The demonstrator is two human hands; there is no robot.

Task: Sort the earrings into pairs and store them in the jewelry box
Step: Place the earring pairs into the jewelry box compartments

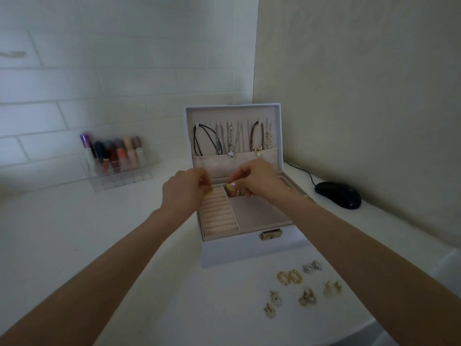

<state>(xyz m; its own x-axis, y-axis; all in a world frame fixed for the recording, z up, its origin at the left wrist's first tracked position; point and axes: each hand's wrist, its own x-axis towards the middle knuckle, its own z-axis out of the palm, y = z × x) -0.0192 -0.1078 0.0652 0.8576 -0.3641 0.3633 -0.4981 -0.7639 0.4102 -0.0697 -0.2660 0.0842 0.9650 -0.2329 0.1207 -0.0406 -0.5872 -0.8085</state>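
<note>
Outstretched left hand [185, 189], right hand [254, 181] over box [249, 248]

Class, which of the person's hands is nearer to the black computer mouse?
Right. The right hand is over the jewelry box, just left of the mouse; the left hand is farther left still.

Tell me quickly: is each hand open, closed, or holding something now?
Left hand: closed, pinching a small gold earring.
Right hand: closed, pinching what looks like a second gold earring, partly hidden.
</note>
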